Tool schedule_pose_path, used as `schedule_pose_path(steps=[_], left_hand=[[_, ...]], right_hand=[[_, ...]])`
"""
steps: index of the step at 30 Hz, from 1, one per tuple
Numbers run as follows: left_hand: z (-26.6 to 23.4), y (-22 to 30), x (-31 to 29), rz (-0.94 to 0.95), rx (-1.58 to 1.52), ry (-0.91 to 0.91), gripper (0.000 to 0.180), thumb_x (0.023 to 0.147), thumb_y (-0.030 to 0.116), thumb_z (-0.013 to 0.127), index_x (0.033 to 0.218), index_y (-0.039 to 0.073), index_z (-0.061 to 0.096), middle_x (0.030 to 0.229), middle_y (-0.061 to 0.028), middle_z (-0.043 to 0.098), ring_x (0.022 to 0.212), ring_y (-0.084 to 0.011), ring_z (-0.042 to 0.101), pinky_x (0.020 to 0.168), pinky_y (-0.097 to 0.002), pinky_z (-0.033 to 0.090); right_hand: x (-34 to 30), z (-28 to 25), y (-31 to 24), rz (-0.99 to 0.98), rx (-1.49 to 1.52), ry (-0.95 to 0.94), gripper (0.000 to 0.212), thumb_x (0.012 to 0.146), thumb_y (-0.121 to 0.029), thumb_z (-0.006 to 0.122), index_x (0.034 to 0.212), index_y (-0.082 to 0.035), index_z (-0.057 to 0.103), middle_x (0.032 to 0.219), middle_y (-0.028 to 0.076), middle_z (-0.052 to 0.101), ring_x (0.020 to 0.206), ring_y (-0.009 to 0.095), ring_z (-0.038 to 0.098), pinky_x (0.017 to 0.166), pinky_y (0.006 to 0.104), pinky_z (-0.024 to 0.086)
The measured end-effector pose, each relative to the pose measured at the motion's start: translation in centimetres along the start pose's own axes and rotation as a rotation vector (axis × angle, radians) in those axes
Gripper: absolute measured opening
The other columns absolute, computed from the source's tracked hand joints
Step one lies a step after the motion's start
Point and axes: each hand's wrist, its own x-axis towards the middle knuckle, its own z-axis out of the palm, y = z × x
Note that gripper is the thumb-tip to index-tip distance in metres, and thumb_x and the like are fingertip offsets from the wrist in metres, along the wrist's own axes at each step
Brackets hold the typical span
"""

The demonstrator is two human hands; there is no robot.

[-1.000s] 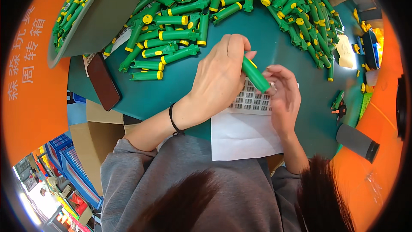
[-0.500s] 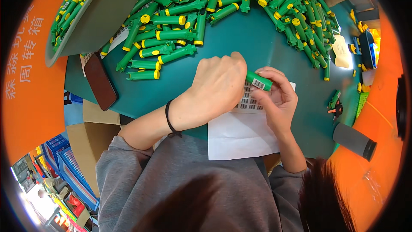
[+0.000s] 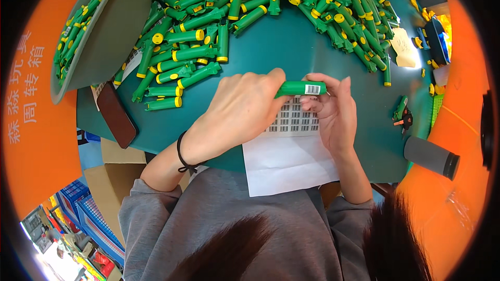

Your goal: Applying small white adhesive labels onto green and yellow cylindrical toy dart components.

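My left hand (image 3: 242, 104) is closed round one end of a green plastic tube (image 3: 297, 89), held level above the table. A small white barcode label (image 3: 312, 89) sits near the tube's right end. The fingers of my right hand (image 3: 336, 112) curl loosely about that end, fingertips on its far side and the thumb on its near side. Beneath both hands lies a sheet of small barcode labels (image 3: 294, 122), partly covered by them. Its plain white backing paper (image 3: 289, 164) reaches toward me over the table edge.
Many green tubes with yellow ends (image 3: 195, 36) are heaped along the far side of the green table (image 3: 260, 54). A tilted grey bin (image 3: 107, 36) holds more at left, near a dark phone (image 3: 115, 114). At right are a grey cylinder (image 3: 429, 156) and small cutters (image 3: 402, 114).
The tube has turned from slanting to nearly level, its label now facing up toward me. My right thumb has moved off the label. The whole view has shifted slightly.
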Motion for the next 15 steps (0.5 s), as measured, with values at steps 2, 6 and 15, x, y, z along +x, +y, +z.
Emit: schedule_pose_path(steps=[2, 6, 15], left_hand=[[-0.1, 0.1, -0.3, -0.001, -0.018, -0.017, 0.021, 0.091, 0.017, 0.066, 0.086, 0.0, 0.054, 0.064, -0.0206, 0.062, 0.065, -0.0437, 0.063, 0.053, -0.0515, 0.047], [-0.1, 0.5, -0.4, -0.027, -0.049, -0.047, 0.022, 0.091, 0.017, 0.067, 0.085, 0.0, 0.055, 0.064, -0.0213, 0.062, 0.066, -0.044, 0.063, 0.054, -0.052, 0.047], [-0.3, 0.8, -0.2, -0.119, -0.083, -0.08, 0.022, 0.091, 0.017, 0.063, 0.084, -0.002, 0.055, 0.066, -0.0227, 0.063, 0.065, -0.046, 0.062, 0.056, -0.0547, 0.046]], right_hand=[[-0.3, -0.9, 0.9, -0.117, -0.378, -0.062, 0.035, 0.107, -0.022, 0.047, 0.118, 0.008, 0.061, 0.106, 0.018, 0.068, 0.081, 0.014, 0.065, 0.074, 0.027, 0.055], [-0.1, -1.0, 0.7, -0.099, -0.26, -0.046, 0.029, 0.105, -0.016, 0.051, 0.12, 0.007, 0.06, 0.111, 0.018, 0.066, 0.081, 0.014, 0.065, 0.072, 0.0269, 0.055], [0.1, 0.4, 1.0, -0.337, -0.336, -0.133, 0.028, 0.1, -0.008, 0.059, 0.125, 0.004, 0.058, 0.11, 0.014, 0.065, 0.085, 0.018, 0.065, 0.076, 0.0288, 0.057]])
